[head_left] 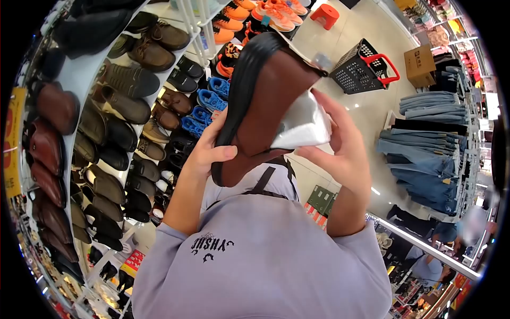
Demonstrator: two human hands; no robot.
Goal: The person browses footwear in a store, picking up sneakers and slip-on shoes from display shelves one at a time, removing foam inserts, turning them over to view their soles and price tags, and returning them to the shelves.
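Observation:
A brown shoe with a thick black sole is held up in front of my chest, tilted with its sole side to the left. My left hand grips it near its lower end, thumb on the brown upper and fingers behind the sole. White, shiny crumpled stuffing sticks out of the shoe's opening. Around this stuffing my right hand is closed, thumb below and fingers above. A small clear tag-like piece shows by the shoe's upper right edge.
Racks of dark and brown shoes stand close on the left, with blue sneakers and orange sneakers beyond. On the floor are a black basket with red handles and a red stool. Folded jeans fill a right-hand display.

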